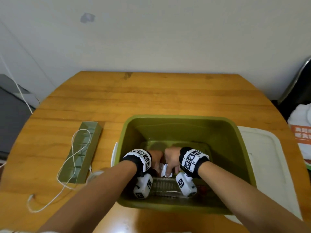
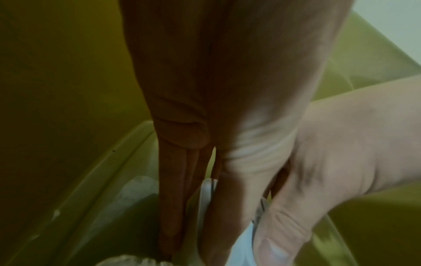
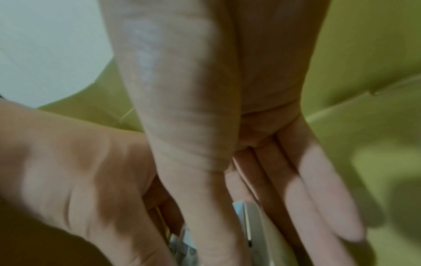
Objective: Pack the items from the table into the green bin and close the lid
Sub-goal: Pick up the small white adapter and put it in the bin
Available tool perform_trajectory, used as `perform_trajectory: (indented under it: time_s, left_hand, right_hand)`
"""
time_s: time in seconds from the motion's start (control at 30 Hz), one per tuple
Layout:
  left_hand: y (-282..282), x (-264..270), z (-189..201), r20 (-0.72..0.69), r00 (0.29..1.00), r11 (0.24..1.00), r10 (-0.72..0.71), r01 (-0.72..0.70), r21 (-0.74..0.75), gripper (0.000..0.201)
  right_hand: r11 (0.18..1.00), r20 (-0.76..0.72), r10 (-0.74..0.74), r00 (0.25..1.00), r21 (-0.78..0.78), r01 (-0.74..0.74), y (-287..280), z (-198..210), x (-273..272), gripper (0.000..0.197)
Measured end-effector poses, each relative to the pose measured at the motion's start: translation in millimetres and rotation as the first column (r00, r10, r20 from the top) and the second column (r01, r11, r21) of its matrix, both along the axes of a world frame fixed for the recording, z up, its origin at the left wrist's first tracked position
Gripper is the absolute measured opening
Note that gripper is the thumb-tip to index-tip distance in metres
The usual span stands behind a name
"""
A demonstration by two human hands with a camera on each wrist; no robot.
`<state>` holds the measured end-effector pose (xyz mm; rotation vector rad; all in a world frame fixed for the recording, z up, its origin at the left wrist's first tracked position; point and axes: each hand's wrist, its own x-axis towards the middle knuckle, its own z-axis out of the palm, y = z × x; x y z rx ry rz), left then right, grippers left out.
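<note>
Both hands (image 1: 155, 159) (image 1: 172, 159) pinching upright white items (image 1: 165, 170), long axes vertical, inside green bin (image 1: 235, 148).

left hand (image 2: 216, 126), white item (image 2: 206, 198), green bin (image 2: 56, 90)

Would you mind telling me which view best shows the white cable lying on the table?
The head view: the white cable loops over an olive box left of the green bin. Neither wrist view shows it; both are filled by the hands inside the bin.
</note>
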<state>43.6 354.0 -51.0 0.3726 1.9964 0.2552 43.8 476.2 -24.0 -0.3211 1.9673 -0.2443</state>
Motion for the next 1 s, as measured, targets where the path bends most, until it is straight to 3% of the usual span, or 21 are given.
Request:
perform_trajectory:
  time_s: [0.13, 0.27, 0.33, 0.43, 0.57, 0.67, 0.77, 0.87, 1.0]
  left_hand:
    - [-2, -3, 10, -0.003, 0.999, 0.998, -0.051, 0.051, -0.038, 0.056]
    - [-14, -12, 61, -0.198, 0.973, 0.992, -0.116, 0.124, 0.031, 0.071]
    - [-34, -14, 101, -0.310, 0.950, 0.975, -0.036, 0.101, 0.197, 0.063]
    - [-80, -17, 161, -0.358, 0.924, 0.890, 0.136, 0.045, 0.453, 0.047]
    - [-171, -26, 198, -0.419, 0.814, 0.826, 0.403, -0.125, 0.550, 0.035]
    - [-244, -33, 184, -0.462, 0.658, 0.782, 0.594, -0.338, 0.524, 0.033]
    - [-297, -30, 143, -0.502, 0.511, 0.714, 0.697, -0.562, 0.418, 0.045]
    - [-330, -10, 89, -0.478, 0.493, 0.643, 0.727, -0.733, 0.223, 0.071]
    - [-327, 25, 32, -0.411, 0.544, 0.609, 0.732, -0.792, 0.037, 0.109]
  right_hand:
    - [0.998, -0.018, -0.015, 1.000, 0.058, 0.016, -2, 7, 1, 0.058]
    - [0.986, -0.100, 0.081, 0.992, 0.156, -0.064, -6, 43, -20, 0.038]
    - [0.991, -0.183, 0.034, 0.983, 0.135, -0.009, -15, 74, -36, 0.030]
    - [0.997, -0.253, -0.067, 0.965, 0.019, 0.075, -37, 122, -61, 0.016]
    - [0.996, -0.372, -0.039, 0.928, -0.093, 0.005, -109, 173, -78, 0.011]
    - [0.984, -0.481, 0.030, 0.876, -0.139, -0.110, -185, 184, -77, 0.016]
    - [0.950, -0.622, 0.176, 0.763, -0.097, -0.298, -253, 158, -72, 0.027]
    - [0.883, -0.634, 0.358, 0.685, -0.009, -0.470, -306, 104, -66, 0.039]
    - [0.766, -0.597, 0.589, 0.545, 0.199, -0.611, -343, 37, -50, 0.071]
